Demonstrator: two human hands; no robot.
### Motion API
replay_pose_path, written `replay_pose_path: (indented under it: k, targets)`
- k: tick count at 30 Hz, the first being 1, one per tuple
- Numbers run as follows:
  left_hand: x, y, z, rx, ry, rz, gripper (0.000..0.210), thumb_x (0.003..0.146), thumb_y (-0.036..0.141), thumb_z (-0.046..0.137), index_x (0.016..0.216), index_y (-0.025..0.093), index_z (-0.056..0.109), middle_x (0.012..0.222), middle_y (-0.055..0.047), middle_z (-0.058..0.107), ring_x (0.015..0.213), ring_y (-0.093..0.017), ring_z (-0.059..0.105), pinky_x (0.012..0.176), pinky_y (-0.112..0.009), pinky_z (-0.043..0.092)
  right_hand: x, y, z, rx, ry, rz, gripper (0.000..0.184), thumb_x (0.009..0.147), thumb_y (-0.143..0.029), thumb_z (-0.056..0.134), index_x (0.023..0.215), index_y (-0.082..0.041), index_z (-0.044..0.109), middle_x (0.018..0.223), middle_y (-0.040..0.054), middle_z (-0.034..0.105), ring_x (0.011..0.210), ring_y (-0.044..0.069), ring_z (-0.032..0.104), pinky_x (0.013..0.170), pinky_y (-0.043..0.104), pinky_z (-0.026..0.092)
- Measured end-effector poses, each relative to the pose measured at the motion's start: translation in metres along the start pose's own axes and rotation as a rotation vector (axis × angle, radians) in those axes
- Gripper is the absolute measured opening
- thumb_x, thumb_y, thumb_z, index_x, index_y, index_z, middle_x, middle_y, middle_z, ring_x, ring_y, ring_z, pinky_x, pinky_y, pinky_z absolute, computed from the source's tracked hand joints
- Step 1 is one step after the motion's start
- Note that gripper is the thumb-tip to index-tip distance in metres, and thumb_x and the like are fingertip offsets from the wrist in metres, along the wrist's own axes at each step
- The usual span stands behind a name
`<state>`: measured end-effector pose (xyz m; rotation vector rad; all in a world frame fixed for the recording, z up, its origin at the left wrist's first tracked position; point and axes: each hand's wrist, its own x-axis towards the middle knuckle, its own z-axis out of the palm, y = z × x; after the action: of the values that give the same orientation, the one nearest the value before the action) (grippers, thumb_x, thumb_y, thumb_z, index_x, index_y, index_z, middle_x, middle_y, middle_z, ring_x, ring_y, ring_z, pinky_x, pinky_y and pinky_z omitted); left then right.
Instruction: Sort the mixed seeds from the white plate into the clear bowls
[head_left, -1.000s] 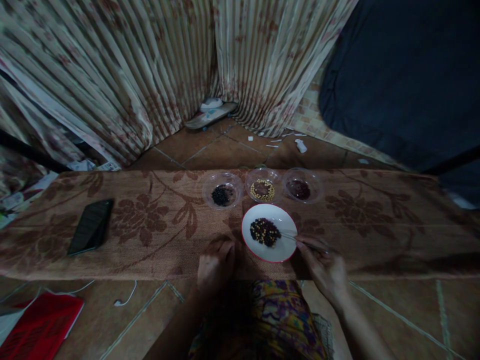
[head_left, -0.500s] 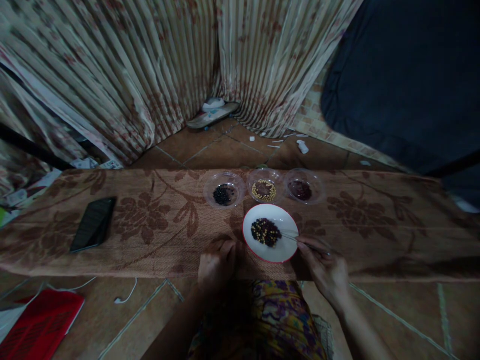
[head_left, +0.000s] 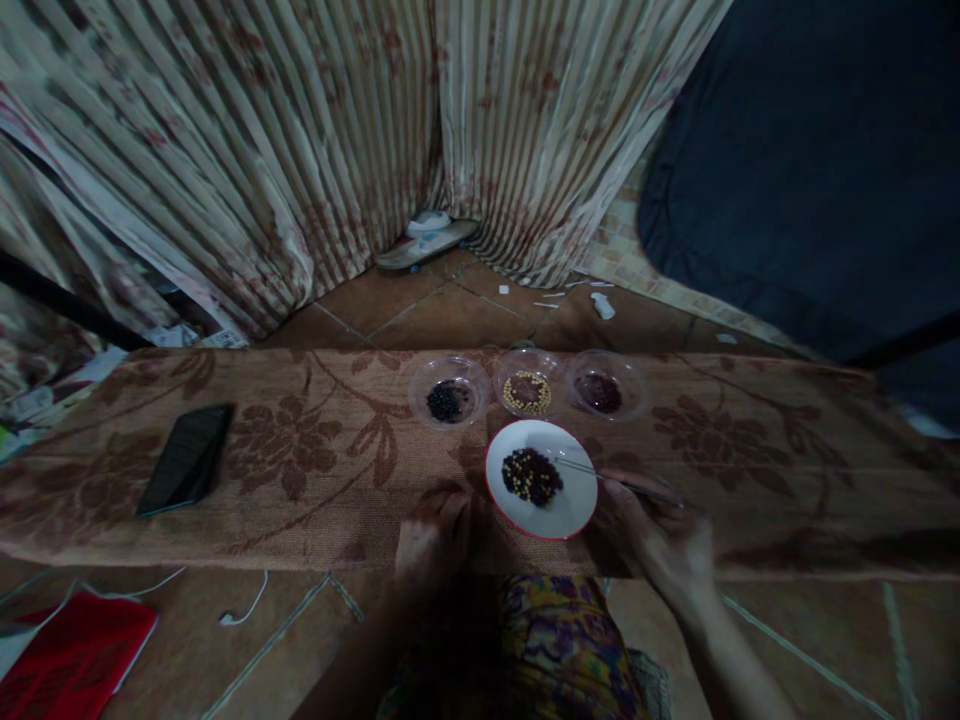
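My right hand (head_left: pixel 664 540) is closed around slim metal tweezers (head_left: pixel 619 482). Their tips reach over the right side of a white plate with a red rim (head_left: pixel 574 505), close to a pile of mixed dark and yellow beans (head_left: pixel 531 477). I cannot make out any bean between the tips. Left of the plate, my left hand (head_left: pixel 435 530) rests on the cloth in a loose fist, with no object showing in it. Behind the plate stand three clear bowls: one with black beans (head_left: pixel 448 400), one with yellow beans (head_left: pixel 526 393), and one with dark red beans (head_left: pixel 600 393).
A patterned brown cloth (head_left: pixel 300 520) covers the narrow table. A black phone (head_left: pixel 186 458) lies on its left part. Striped curtains (head_left: pixel 360 130) hang beyond, and a dark blue covered shape (head_left: pixel 810 170) stands at the right. On the floor are a red bag (head_left: pixel 82 655) and a white cable (head_left: pixel 251 605).
My right hand has drawn slightly right, and the tweezer tips have moved from the pile's edge to just off it. The whole view has shifted a little; my left hand stays put.
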<state>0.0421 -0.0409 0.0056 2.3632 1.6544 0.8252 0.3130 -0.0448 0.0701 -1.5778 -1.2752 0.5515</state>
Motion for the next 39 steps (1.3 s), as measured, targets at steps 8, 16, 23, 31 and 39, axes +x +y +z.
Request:
replay_pose_path:
  k: [8,16,23,31,39]
  targets:
    - [0.002,-0.001,-0.002,-0.043,0.04,0.032,0.018,0.096,0.02,0.047,0.09,0.022,0.064,0.081,-0.002,0.07,0.076,-0.015,0.065,0.068,-0.025,0.051,0.062,-0.015,0.042,0.175,0.144,-0.056,0.019,0.082,-0.037,0.07,0.083,-0.019,0.077,0.092,0.0079,0.077,0.088,0.022,0.071,0.083,0.037,0.056]
    - [-0.001,-0.002,0.001,-0.032,0.023,0.012,0.02,0.097,0.022,0.046,0.088,0.022,0.064,0.081,-0.003,0.07,0.076,-0.015,0.065,0.069,-0.026,0.05,0.039,-0.006,0.03,0.178,0.189,0.047,0.024,0.081,-0.041,0.072,0.088,-0.019,0.077,0.094,0.0087,0.077,0.088,0.024,0.071,0.081,0.039,0.057]
    - [0.0,-0.002,0.0,-0.024,-0.003,0.01,0.021,0.098,0.023,0.045,0.087,0.022,0.063,0.08,-0.002,0.069,0.075,-0.015,0.063,0.068,-0.027,0.048,-0.01,0.008,0.003,0.023,-0.003,0.119,0.026,0.082,-0.045,0.071,0.086,-0.02,0.077,0.094,0.0101,0.074,0.089,0.026,0.069,0.076,0.038,0.058]
    - [0.0,-0.002,0.0,-0.016,0.007,0.02,0.019,0.098,0.022,0.046,0.087,0.022,0.062,0.079,-0.002,0.069,0.074,-0.016,0.063,0.067,-0.026,0.047,-0.022,0.018,0.003,-0.029,-0.079,0.063,0.027,0.086,-0.047,0.066,0.088,-0.023,0.076,0.098,0.009,0.073,0.094,0.024,0.069,0.082,0.036,0.057]
    - [0.0,-0.002,0.0,-0.041,0.0,0.017,0.019,0.098,0.022,0.046,0.088,0.022,0.062,0.083,-0.002,0.07,0.077,-0.015,0.064,0.07,-0.026,0.049,-0.02,0.032,0.006,-0.066,-0.116,0.025,0.027,0.086,-0.047,0.066,0.09,-0.023,0.076,0.101,0.0092,0.074,0.095,0.025,0.07,0.082,0.036,0.057]
